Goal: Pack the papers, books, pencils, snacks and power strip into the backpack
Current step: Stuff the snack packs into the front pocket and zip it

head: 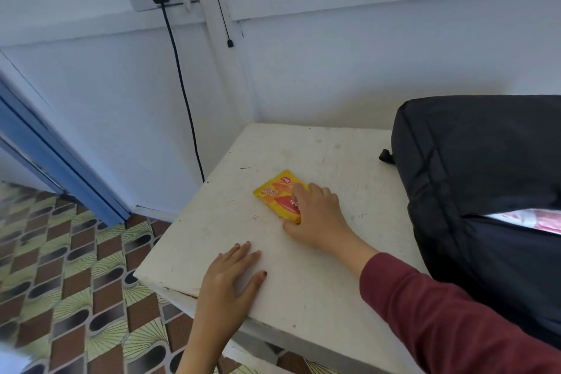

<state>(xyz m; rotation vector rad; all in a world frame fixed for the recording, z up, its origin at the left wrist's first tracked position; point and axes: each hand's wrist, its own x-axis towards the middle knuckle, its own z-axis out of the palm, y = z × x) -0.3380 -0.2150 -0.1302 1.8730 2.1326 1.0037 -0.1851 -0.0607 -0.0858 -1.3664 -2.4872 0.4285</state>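
Worn white painted counter (318,161): broad and square. Its corner and left edge lie just outboard of the left fingers (243,252), with patterned floor below. Nothing stands on the surface between the two hands.

Large black fabric backpack (473,161): lies on its side well to the right of the right fingers (299,191), filling that end of the counter. Its zip mouth gapes toward the person, and white-and-red printed packaging (528,218) shows inside. Judgement: it was laid flat so flat items can slide straight in.

Right hand (315,215), maroon sleeve: reaches across the counter. The fingers are bent down onto the packet's face and the thumb is hooked at its near edge, so the hand grips the packet in a forming pinch. No lift is visible.

Left hand (227,276): fingers straight and spread, palm flat on the counter near its front-left edge, holding nothing. It probably steadies the reach.

Flat yellow-and-red foil snack packet (274,194): lies on the counter, about half under the right fingers, with its far-left corner poking out beyond the fingertips.

Room for moving: open counter runs from the right fingers to the backpack mouth, so a short rightward carry looks unobstructed. Risk, as a guess: thin foil lying flat gives the fingers little edge and may slide rather than lift.
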